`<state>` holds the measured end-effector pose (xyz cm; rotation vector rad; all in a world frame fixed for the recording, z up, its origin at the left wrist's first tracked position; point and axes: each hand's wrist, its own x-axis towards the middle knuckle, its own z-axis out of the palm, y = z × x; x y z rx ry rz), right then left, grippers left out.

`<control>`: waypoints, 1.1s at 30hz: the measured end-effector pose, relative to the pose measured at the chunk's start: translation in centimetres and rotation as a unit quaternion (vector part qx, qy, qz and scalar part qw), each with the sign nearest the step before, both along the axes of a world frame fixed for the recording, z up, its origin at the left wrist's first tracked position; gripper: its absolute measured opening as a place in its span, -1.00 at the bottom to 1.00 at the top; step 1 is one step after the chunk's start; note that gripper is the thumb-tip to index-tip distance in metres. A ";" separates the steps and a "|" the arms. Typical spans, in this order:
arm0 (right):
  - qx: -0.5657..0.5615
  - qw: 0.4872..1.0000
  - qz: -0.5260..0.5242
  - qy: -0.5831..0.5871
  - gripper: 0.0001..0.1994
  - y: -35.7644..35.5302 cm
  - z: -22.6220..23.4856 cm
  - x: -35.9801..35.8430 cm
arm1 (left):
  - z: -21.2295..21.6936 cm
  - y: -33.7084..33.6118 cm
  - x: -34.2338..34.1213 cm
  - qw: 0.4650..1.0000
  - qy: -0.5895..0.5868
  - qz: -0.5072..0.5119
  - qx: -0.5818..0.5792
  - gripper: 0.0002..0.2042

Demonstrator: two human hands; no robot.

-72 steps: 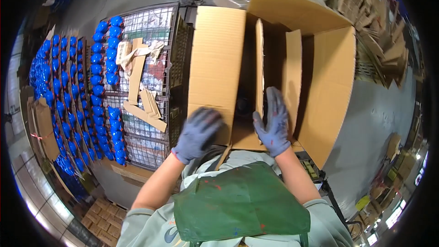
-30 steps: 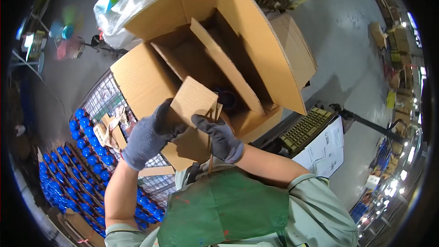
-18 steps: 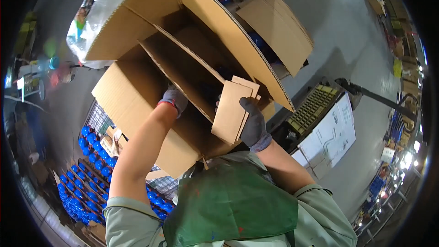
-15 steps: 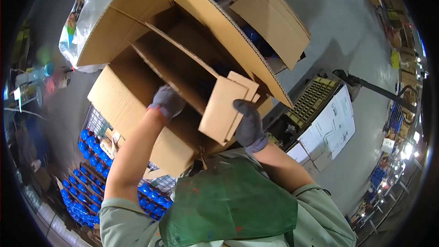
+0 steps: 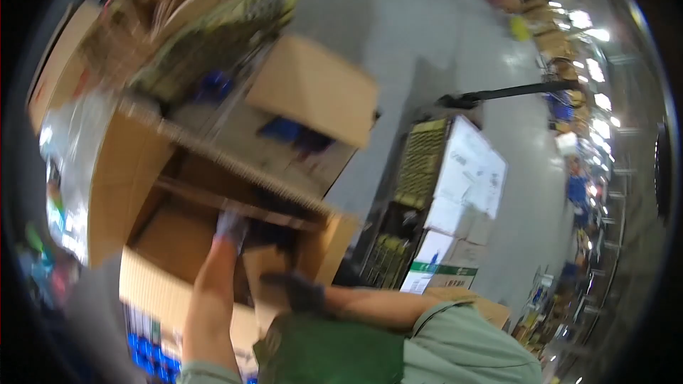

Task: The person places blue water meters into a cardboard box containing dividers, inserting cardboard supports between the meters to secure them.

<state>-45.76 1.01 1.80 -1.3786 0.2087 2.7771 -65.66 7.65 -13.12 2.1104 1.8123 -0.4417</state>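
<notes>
A large cardboard carton [image 5: 181, 299] stands open in front of me with its flaps up. A cardboard divider [image 5: 185, 192] spans its inside. My left hand [image 5: 231, 224], in a grey glove, reaches into the carton beside the divider. Motion smears its fingers, and I cannot see what they touch. Close to my apron, my right hand [image 5: 302, 293], in a dark glove, grips a folded cardboard piece [image 5: 265, 277] at the carton's near side. The glove is blurred, but its fingers lie against the cardboard's edge.
Beyond the carton is another open cardboard box [image 5: 309, 92] with blue things inside. Yellowish crates [image 5: 420, 163] and white printed sheets [image 5: 466, 171] stand to the right. A black handle [image 5: 512, 92] juts over the grey floor. Clear plastic wrap [image 5: 71, 163] hangs at left; blue parts [image 5: 153, 355] lie below.
The view has swung, shifting the carton lower and left. My right hand has brought the folded cardboard down to the carton's near side, and my left hand is deeper beside the divider.
</notes>
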 end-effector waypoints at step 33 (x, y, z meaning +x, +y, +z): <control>0.081 0.987 -0.102 0.096 -0.53 1.8 1.6 1.0 | -12.3 2.1 0.0 0.989 -0.103 -0.048 -0.094 -0.65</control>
